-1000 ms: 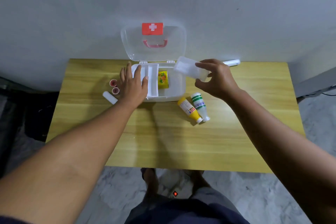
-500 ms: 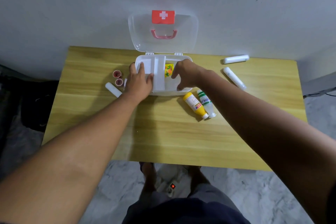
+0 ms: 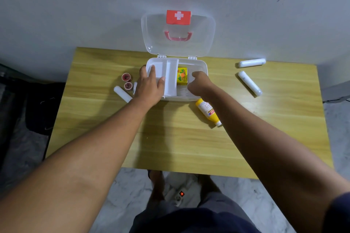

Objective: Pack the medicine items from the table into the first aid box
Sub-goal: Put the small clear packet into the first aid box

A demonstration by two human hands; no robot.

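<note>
Two hands work at the open box (image 3: 200,66), and each seems placed for its own job. The left hand (image 3: 149,87) lies flat over the box's left end, fingers (image 3: 152,71) spread wide and holding nothing, pressed on the tray (image 3: 171,79) and the rim beneath them; this looks like bracing, so the light plastic does not slide while the other hand loads. The lid (image 3: 178,34) leans back against the wall beyond both hands, which keeps the opening free. The right hand (image 3: 200,83) is dipped into the right compartment, knuckles up, wrist bent down, fingers curled under the palm; whether they grip something cannot be told, since the palm hides them. Just left of those fingers a yellow carton (image 3: 182,75) already sits inside the box. Just behind the right wrist, on the tabletop, lies a yellow bottle (image 3: 207,110), close for a later pick. Well off to the right of the right hand lie two white rolls (image 3: 250,83); just left of the left hand sit two red caps (image 3: 126,81) and another white roll (image 3: 122,93). Both forearms reach straight forward, nearly parallel.
</note>
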